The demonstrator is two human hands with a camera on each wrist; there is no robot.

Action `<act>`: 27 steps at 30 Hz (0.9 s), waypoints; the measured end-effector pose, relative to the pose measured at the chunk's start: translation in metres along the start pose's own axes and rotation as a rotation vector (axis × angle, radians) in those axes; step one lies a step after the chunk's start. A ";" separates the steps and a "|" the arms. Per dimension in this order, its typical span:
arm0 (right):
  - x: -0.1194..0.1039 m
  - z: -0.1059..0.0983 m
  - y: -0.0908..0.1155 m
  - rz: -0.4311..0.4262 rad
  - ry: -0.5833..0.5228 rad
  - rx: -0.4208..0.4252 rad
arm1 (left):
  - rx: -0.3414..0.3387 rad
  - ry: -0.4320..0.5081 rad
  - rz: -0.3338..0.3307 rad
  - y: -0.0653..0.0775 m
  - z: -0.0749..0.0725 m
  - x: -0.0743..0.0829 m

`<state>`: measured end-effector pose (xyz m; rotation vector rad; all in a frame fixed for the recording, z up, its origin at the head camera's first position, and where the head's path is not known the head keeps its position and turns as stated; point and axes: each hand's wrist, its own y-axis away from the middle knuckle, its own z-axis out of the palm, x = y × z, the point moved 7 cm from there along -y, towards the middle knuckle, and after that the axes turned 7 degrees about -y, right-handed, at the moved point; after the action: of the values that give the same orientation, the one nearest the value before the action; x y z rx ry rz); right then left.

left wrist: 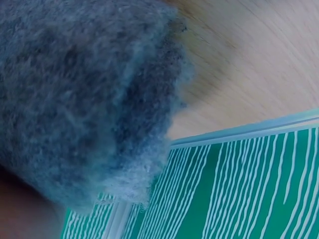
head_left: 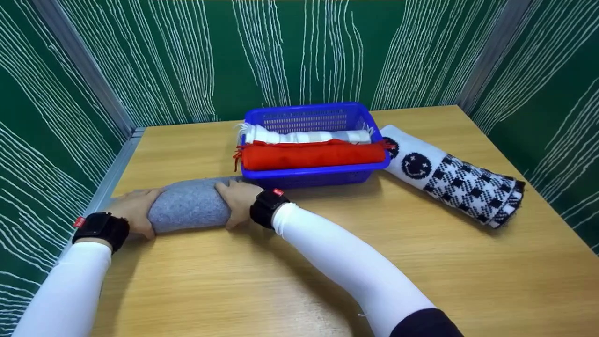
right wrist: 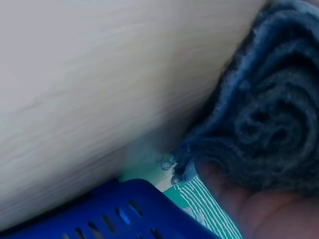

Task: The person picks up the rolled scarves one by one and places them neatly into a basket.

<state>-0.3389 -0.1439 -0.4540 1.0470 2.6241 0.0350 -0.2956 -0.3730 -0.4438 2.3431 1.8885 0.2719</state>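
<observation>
A rolled-up grey scarf lies at the left of the table, with a hand at each end. My left hand grips its left end, thumb on the near side. Around the right end curl the fingers of my right hand, close to the basket's front left corner. In the left wrist view the fuzzy wool of the scarf fills the upper left. The right wrist view looks onto the spiral end of the roll, with fingers beneath it.
A blue plastic basket stands at the back centre, holding a red rolled scarf and a white rolled one. To its right lies a black-and-white patterned rolled scarf. Green panels with white lines enclose the wooden table.
</observation>
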 end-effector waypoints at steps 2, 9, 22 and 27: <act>-0.001 -0.002 0.002 0.004 0.010 0.006 | -0.006 0.006 -0.011 0.000 0.000 -0.001; -0.002 -0.003 0.000 -0.005 0.041 0.005 | -0.027 0.043 -0.016 -0.001 0.000 -0.003; 0.001 0.001 0.001 -0.026 -0.009 -0.026 | -0.019 0.045 -0.010 -0.006 0.005 -0.007; -0.001 -0.002 0.002 -0.032 0.006 -0.013 | 0.001 0.041 -0.025 -0.006 0.005 -0.008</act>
<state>-0.3376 -0.1428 -0.4514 1.0025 2.6413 0.0477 -0.3020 -0.3792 -0.4504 2.3304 1.9344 0.3187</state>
